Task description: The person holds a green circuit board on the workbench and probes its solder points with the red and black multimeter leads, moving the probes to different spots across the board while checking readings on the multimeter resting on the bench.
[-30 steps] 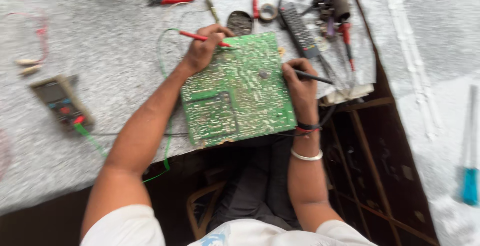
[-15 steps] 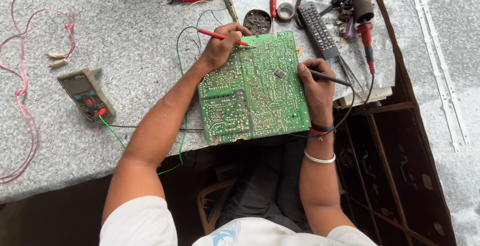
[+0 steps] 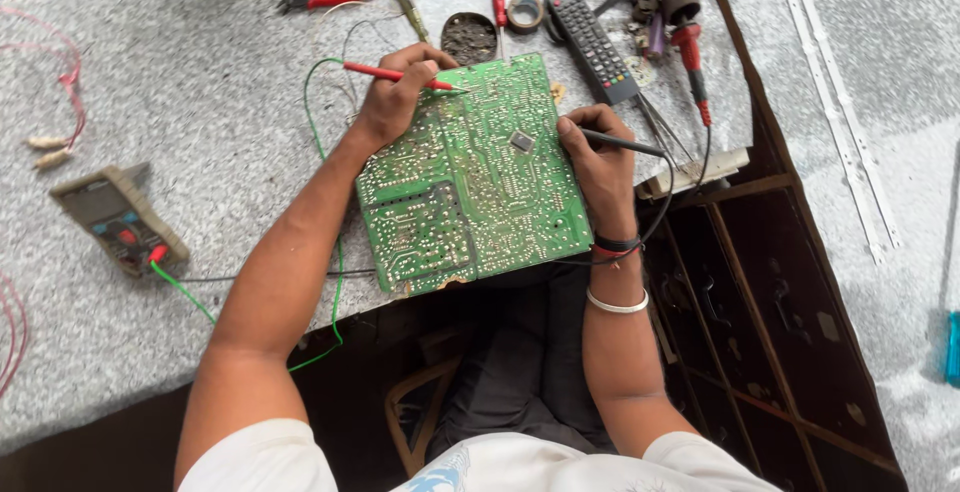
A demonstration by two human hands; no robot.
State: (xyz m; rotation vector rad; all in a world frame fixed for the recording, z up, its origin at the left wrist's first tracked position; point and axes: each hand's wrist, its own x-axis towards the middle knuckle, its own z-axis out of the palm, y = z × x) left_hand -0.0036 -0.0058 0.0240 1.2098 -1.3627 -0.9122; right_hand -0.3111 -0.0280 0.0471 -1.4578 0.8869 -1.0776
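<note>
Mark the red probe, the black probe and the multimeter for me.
red probe (image 3: 385, 73): head view, middle of its red shaft, held in the left hand.
black probe (image 3: 620, 142): head view, black shaft beside the right hand's fingers.
multimeter (image 3: 115, 217): head view, centre of its face, left on the table.

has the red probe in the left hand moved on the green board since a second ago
No. The red probe in the left hand touches the same top edge of the green board; only the camera shifted.

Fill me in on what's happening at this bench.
A seated person works on a green circuit board, solder side up, at the edge of a grey table. The left hand touches a red probe to the board's top edge; the right hand holds a black probe beside it. A multimeter lies to the left.
</note>
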